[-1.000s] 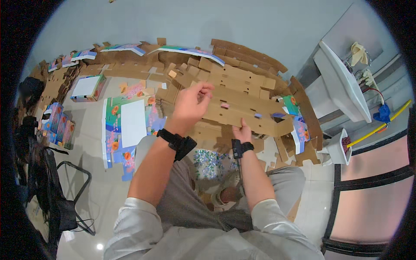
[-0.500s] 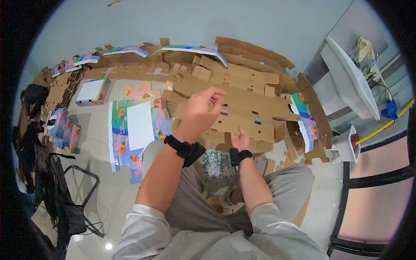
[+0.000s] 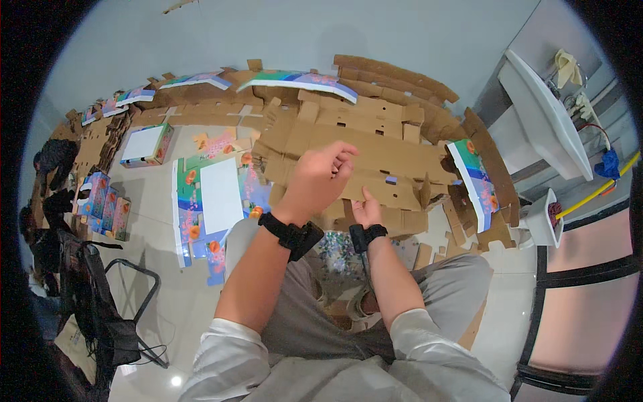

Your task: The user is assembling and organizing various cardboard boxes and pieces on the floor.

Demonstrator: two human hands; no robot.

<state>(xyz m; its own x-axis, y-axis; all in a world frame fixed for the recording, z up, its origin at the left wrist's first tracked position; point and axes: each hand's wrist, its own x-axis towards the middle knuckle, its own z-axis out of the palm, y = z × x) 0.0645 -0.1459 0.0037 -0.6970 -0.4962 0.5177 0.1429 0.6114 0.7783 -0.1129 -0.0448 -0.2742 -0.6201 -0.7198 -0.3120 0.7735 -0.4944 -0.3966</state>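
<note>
A large flat brown die-cut cardboard sheet (image 3: 365, 151), with slots, small holes and side flaps, lies in front of me over other cardboard. Above its near left part is my left hand (image 3: 318, 177), its fingers curled in; whatever they may hold is hidden. At the sheet's near edge my right hand (image 3: 367, 211) grips the board, thumb on top and the other fingers out of sight below. A small flap (image 3: 425, 191) at the sheet's right side stands up.
Printed colourful card sheets (image 3: 221, 194) lie on the floor to the left, with a box (image 3: 147, 144) beyond them. Folded printed boxes (image 3: 104, 204) stand near a black chair (image 3: 107, 321). Cardboard strips (image 3: 395, 80) line the wall. At right hangs a white sink (image 3: 546, 117).
Both hands have shifted slightly against the sheet, the right one a little to the left. The flap at the sheet's right side has risen. The whole view has moved a little.
</note>
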